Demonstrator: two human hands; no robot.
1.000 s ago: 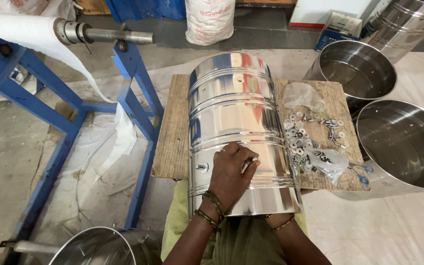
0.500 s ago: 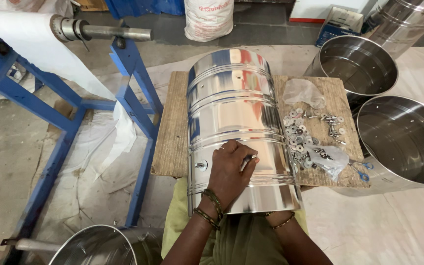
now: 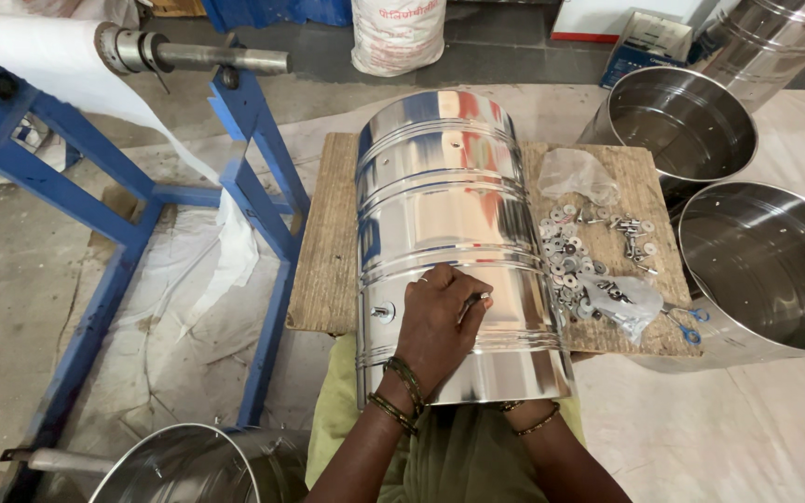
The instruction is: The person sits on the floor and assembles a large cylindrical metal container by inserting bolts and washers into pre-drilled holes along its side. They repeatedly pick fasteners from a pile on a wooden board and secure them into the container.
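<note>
the steel drum (image 3: 444,233) lies on its side along the middle of the wooden board (image 3: 323,242), its long axis running from the near edge to the far edge, the far end pointing away from the person and the near end overhanging the near edge above the person's lap. a small fitting (image 3: 382,313) sits on the drum wall near its left side, close to the near end. the left hand (image 3: 440,326) rests on top of the drum near the near end, fingers curled and pinching a small dark item that is too small to identify. the right hand is hidden under or inside the near end of the drum; only the wrist with a bangle (image 3: 538,424) shows, so its state cannot be told. on the right part of the board, just beside the drum, lie scattered washers and screws (image 3: 575,256), a clear plastic bag (image 3: 575,175) toward the far right corner and a second bag of hardware (image 3: 621,298) near the near right corner. two open steel drums (image 3: 757,270) stand off the right edge of the board. a blue steel frame (image 3: 253,177) with a roll of white sheet (image 3: 48,56) stands off the left edge, and another drum rim (image 3: 188,466) lies at the near left.
</note>
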